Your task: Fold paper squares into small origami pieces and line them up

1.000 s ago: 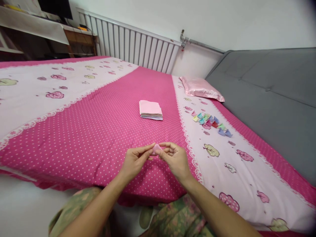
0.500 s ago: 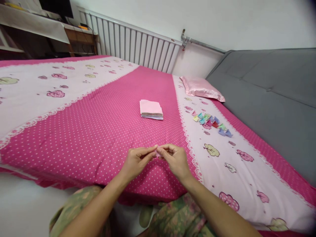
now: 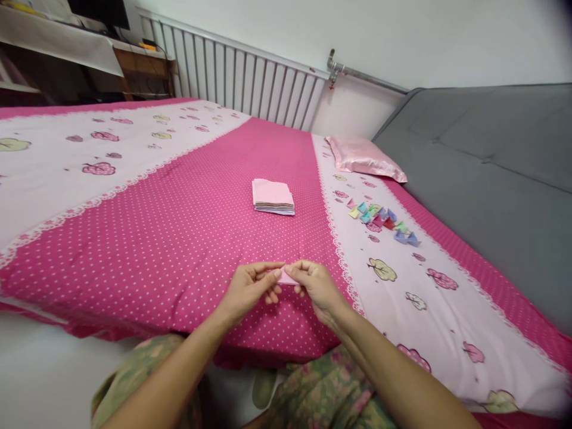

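A small folded piece of pink paper (image 3: 287, 277) is held between my two hands, just above the near part of the bed. My left hand (image 3: 252, 288) pinches its left side with the thumb on top. On the right side, my right hand (image 3: 316, 287) grips it between thumb and fingers, which cover much of the paper. Beyond them lies a square stack of coloured paper (image 3: 272, 195), a pink sheet uppermost. Several small folded paper pieces (image 3: 379, 217) in blue, green, yellow, pink and red sit in a cluster to the right.
The bed is spread with a pink and white bedsheet (image 3: 192, 220). A pink pillow (image 3: 364, 158) rests at the far right by a grey headboard (image 3: 487, 161). Behind the bed stands a white radiator (image 3: 236, 71); a desk (image 3: 143, 62) with a monitor (image 3: 100, 13) is at far left.
My left fingers have shifted on the pink paper, and more of it shows between my hands. The paper stack and the folded pieces lie as before.
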`<state>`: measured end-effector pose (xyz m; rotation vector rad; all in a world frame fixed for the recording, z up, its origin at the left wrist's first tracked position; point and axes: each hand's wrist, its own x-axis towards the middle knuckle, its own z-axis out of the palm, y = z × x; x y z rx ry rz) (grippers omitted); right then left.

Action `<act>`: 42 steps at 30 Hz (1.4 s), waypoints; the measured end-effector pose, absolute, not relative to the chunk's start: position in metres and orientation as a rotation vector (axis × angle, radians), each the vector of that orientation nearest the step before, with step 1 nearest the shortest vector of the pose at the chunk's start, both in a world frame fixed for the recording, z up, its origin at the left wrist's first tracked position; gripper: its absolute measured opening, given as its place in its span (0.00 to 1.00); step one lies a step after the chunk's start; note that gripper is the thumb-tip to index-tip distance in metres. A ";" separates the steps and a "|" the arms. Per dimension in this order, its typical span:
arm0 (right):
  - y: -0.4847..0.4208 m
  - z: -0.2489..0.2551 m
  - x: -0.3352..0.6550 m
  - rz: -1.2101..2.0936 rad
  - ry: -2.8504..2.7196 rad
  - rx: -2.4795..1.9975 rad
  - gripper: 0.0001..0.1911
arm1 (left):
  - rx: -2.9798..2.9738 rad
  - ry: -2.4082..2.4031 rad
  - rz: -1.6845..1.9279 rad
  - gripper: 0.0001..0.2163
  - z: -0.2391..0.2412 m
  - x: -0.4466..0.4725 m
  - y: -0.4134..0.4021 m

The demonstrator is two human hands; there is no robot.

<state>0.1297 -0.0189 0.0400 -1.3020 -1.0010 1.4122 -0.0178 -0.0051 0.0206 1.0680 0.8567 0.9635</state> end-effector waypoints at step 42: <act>-0.016 0.044 0.137 1.425 -0.972 -1.253 0.15 | 1.187 0.852 1.011 0.13 0.019 -0.021 -0.002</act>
